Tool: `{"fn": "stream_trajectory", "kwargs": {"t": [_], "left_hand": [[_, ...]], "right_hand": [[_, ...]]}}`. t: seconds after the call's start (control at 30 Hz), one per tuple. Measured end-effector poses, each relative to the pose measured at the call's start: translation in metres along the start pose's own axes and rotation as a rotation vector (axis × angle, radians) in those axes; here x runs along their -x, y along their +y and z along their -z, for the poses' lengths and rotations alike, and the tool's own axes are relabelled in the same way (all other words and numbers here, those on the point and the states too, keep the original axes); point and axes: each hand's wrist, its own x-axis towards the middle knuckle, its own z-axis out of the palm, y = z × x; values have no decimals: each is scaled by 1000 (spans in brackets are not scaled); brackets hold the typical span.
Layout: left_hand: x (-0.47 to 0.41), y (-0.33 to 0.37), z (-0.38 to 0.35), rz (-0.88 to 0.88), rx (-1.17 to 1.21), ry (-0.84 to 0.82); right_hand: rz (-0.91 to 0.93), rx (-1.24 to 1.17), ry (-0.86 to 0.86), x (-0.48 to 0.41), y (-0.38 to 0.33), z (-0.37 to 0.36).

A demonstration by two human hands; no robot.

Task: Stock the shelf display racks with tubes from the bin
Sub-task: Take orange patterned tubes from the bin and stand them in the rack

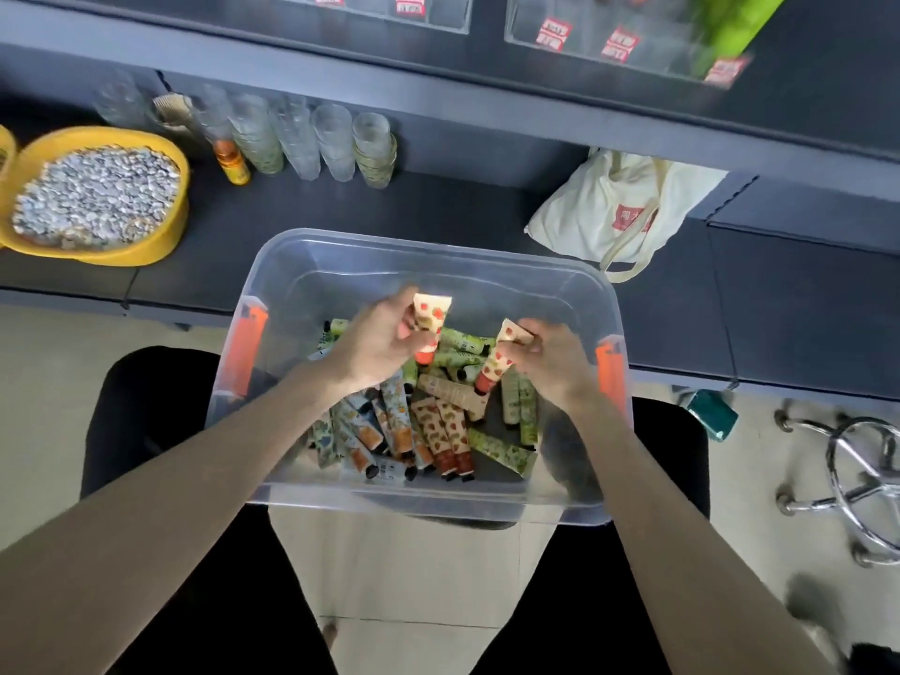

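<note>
Left hand [384, 341]: fingers curled round a strawberry-print tube [431, 316], which is held upright with its crimped end up and its red cap down. Right hand [550, 362]: a second strawberry-print tube [501, 358] is pinched near its crimped end and tilted, cap down. Both hands are held over the clear bin [438, 246], above a heap of loose tubes [438, 431] with green, blue and brown prints; part of the heap is hidden by the hands. 2 orange latches [251, 348] are seen on the left and right walls of the bin.

On the dark shelf [438, 207] beyond the bin, a yellow basin [160, 241] of grey pieces is set far left, with stacked glasses [336, 143] and an orange bottle [233, 163] behind it; a white cloth bag [609, 207] is slumped to the right. The clear display racks [609, 36], marked with red labels, are placed on the upper level, well apart from the bin. A chrome stool base [857, 489] is seen on the floor at the right.
</note>
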Motion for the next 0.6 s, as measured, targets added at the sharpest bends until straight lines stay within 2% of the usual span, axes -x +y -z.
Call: {"fn": "stream_trajectory", "kwargs": {"t": [0.13,0.23,0.4,0.6], "left_hand": [[-30,52,39,-110,183,155],[-52,100,71,-205,201,214],[-93,170,116,-345,140,284],[-137,219,150,-442,65,351]], "right_hand": [[118,-16,158,-4,-46,55],[221,-56,264,-6,-86,101],[407,50,420,-6,-147,179],[483,212,522,-25,-189,240]]}}
